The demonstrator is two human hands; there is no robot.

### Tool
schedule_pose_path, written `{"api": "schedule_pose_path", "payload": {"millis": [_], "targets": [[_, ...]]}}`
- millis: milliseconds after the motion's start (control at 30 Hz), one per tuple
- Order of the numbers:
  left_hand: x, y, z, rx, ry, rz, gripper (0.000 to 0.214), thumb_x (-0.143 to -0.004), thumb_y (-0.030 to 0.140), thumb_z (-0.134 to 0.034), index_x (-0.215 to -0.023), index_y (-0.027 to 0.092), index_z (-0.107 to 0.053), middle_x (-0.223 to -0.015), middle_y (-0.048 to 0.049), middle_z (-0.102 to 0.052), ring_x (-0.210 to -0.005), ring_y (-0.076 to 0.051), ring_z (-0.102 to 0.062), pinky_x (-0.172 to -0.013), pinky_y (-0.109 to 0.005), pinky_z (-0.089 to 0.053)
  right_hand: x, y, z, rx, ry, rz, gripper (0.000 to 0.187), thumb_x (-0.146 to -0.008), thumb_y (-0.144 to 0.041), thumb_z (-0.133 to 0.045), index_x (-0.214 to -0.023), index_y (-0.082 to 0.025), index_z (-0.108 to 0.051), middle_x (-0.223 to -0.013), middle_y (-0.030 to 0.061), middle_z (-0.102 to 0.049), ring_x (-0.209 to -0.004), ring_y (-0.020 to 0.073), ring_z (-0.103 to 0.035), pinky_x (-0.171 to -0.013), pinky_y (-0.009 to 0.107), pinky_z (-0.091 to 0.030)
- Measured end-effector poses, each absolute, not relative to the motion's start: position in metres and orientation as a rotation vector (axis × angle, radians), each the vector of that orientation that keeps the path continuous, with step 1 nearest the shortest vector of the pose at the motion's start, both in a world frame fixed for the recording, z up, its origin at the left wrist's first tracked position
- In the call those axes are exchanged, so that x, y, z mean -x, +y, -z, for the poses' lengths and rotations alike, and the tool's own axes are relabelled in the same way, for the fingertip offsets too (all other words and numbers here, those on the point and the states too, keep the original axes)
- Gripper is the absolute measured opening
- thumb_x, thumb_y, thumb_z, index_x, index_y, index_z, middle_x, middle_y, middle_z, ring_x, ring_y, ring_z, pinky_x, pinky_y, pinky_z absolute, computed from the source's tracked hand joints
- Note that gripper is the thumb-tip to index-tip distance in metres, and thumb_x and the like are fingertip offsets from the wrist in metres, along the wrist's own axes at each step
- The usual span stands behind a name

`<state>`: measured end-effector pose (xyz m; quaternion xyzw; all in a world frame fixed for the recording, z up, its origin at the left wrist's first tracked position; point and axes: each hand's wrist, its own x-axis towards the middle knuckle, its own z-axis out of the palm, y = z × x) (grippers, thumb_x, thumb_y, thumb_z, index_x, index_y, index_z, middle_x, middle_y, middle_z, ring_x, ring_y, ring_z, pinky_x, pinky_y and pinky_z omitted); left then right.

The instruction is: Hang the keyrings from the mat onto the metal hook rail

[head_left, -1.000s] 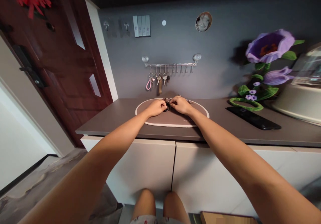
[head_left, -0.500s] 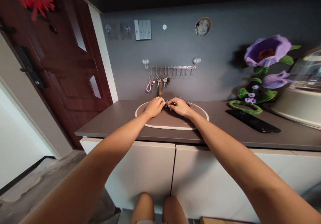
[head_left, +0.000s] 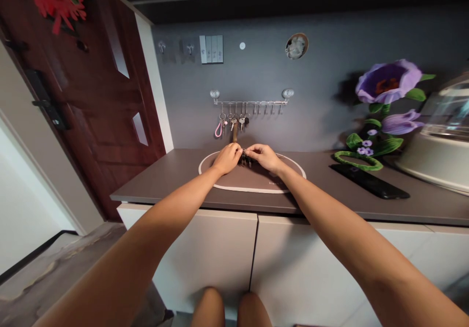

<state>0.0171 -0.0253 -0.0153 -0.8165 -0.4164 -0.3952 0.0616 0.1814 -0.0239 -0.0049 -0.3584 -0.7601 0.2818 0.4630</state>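
Note:
Both my hands meet above an oval brown mat [head_left: 256, 183] with a pale rim on the dark counter. My left hand [head_left: 227, 158] and my right hand [head_left: 263, 156] are closed, each pinching a small bunch of keys [head_left: 245, 158] held between them, a little above the mat. On the wall just behind hangs a metal hook rail [head_left: 250, 102], with several key sets [head_left: 232, 121] and a pink loop on its left hooks. Its right hooks hang bare.
A black phone [head_left: 369, 182] lies on the counter [head_left: 168, 180] to the right, beside a purple flower ornament [head_left: 384, 107] and a large pale appliance [head_left: 439, 146]. A dark red door [head_left: 84, 97] stands at the left. White cabinet doors [head_left: 220, 258] are below.
My hands have lifted the keys slightly off the mat and drawn closer together. The view has tilted down a little.

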Motion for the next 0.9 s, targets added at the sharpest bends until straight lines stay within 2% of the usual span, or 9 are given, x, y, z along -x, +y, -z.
{"api": "schedule_pose_path", "payload": {"millis": [267,400,667,900], "targets": [[-0.019,-0.022,0.016,2.444,-1.207,1.185,0.021,-0.086,0.027,-0.033,-0.079,0.017,-0.05,-0.083,-0.0052,-0.056,-0.08,-0.017,-0.051,-0.073,-0.028,-0.038,-0.184,-0.021,0.009,0.858,-1.85,-0.717,0.025,-0.07,-0.039,-0.058,-0.075,-0.014,-0.059,-0.07,-0.0002,-0.057,-0.063,0.0079,-0.048,-0.065,0.021,-0.04],[-0.02,-0.021,0.017,2.438,-1.19,1.177,0.023,-0.087,0.026,-0.031,-0.08,0.018,-0.051,-0.084,-0.0049,-0.056,-0.082,-0.016,-0.051,-0.074,-0.028,-0.039,-0.183,-0.02,0.009,0.831,-1.761,-0.842,0.029,-0.067,-0.042,-0.06,-0.074,-0.014,-0.055,-0.069,-0.001,-0.054,-0.064,0.008,-0.049,-0.067,0.023,-0.042],[-0.021,-0.016,0.019,2.39,-1.242,1.166,0.026,-0.088,0.024,-0.026,-0.081,0.017,-0.051,-0.084,-0.0053,-0.057,-0.082,-0.017,-0.052,-0.074,-0.029,-0.039,-0.179,-0.018,0.009,0.846,-1.538,-0.87,0.03,-0.065,-0.044,-0.061,-0.075,-0.017,-0.052,-0.067,-0.0023,-0.054,-0.061,0.0083,-0.05,-0.064,0.024,-0.044],[-0.022,-0.011,0.022,2.401,-1.289,1.095,0.028,-0.089,0.022,-0.025,-0.08,0.017,-0.051,-0.085,-0.006,-0.058,-0.082,-0.017,-0.053,-0.075,-0.029,-0.039,-0.178,-0.002,-0.018,0.871,-1.343,-0.792,0.025,-0.065,-0.038,-0.062,-0.072,-0.015,-0.054,-0.066,-0.001,-0.055,-0.06,0.0092,-0.052,-0.062,0.025,-0.046]]}}
